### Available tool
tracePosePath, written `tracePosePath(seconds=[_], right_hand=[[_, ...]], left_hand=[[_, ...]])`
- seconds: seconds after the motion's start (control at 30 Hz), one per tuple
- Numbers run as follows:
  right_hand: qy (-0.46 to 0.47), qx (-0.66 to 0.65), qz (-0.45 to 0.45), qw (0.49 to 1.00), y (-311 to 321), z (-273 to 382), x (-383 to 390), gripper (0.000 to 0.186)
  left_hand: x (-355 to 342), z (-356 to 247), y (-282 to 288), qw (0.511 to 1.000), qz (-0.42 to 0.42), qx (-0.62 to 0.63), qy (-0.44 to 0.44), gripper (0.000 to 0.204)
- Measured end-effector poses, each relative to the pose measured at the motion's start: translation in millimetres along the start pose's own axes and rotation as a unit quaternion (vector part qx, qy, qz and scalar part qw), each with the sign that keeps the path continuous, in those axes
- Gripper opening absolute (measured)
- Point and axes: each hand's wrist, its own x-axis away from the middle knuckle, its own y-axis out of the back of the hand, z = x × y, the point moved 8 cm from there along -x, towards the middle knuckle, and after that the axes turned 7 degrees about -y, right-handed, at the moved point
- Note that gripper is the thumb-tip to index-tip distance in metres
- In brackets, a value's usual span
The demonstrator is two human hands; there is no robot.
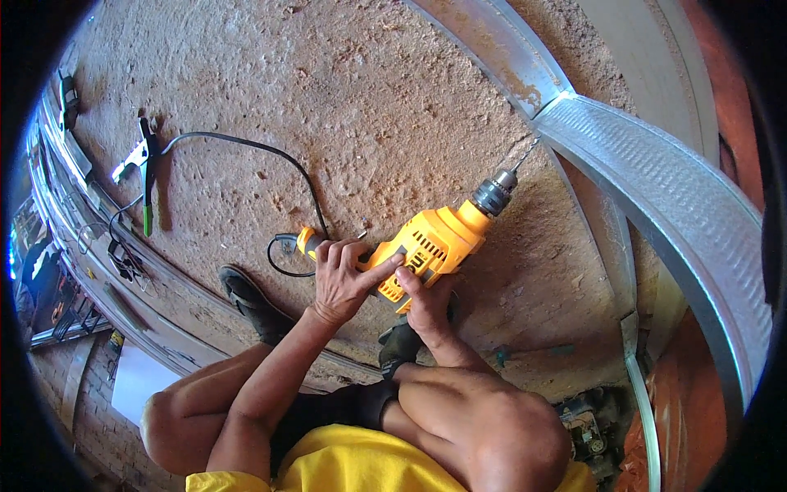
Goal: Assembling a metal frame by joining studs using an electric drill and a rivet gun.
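A yellow corded power drill (438, 242) lies between my two hands, aimed up and to the right. Its thin bit (525, 154) reaches the metal channel (545, 111) close to where two pieces join; I cannot tell whether the tip has entered the metal. My left hand (344, 276) is wrapped round the rear handle, one finger stretched along the yellow body. Under the body, my right hand (426, 303) grips the drill from below, its thumb on the side; the other fingers are mostly hidden.
The drill's black cord (283, 153) loops over the dusty ground on the left. A locking clamp (146, 168) with a green-tipped handle lies there. Long metal strips (156, 303) run along the left. A wide metal channel (656, 172) curves down the right side, beside an orange-brown sheet (689, 402).
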Motion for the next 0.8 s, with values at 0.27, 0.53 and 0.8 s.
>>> tracePosePath(seconds=[0.27,0.53,0.8], right_hand=[[0.034,0.018,0.018,0.999,-0.2,1.4,-4.0,0.070],[0.044,0.022,0.017,0.999,1.0,5.2,-3.6,0.071],[0.020,0.019,0.036,0.999,-2.7,2.5,-1.9,0.067]], left_hand=[[-2.1,0.9,1.4,1.000,0.010,-0.007,-0.005,0.057],[-3.2,0.4,0.6,1.000,0.024,0.000,-0.001,0.058],[-0.7,2.5,0.0,0.999,0.034,0.014,0.006,0.057]])
